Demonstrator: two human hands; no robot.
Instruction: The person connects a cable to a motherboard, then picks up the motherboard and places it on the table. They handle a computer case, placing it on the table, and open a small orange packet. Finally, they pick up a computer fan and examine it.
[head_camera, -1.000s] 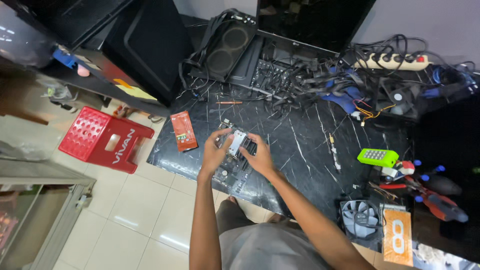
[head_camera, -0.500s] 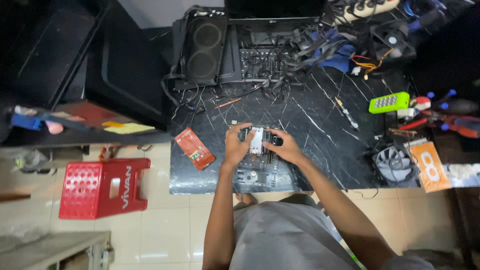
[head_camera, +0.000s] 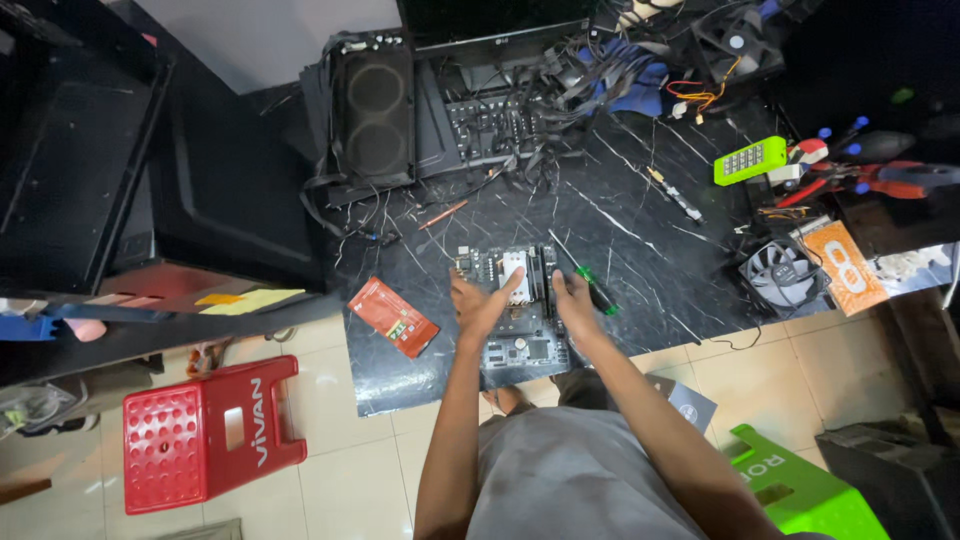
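Note:
A computer motherboard (head_camera: 520, 335) lies flat on the black marbled tabletop (head_camera: 650, 250) near its front edge. My left hand (head_camera: 482, 305) rests on the board's left side, thumb stretched toward a pale part at the board's middle. My right hand (head_camera: 573, 300) lies on the board's right edge, fingers flat. Neither hand visibly grips anything. A screwdriver with a green handle (head_camera: 590, 285) lies just right of my right hand.
A red packet (head_camera: 392, 317) lies left of the board. A speaker (head_camera: 374, 110), keyboard (head_camera: 490, 125) and tangled cables fill the back. A green calculator (head_camera: 750, 160), pliers (head_camera: 860, 180), fan (head_camera: 780, 272) and orange packet (head_camera: 845, 268) sit right. A red stool (head_camera: 205, 430) stands on the floor.
The view has swung so the table sits more centred. The board now lies flat on the table under both hands, where earlier the hands held a small part above it.

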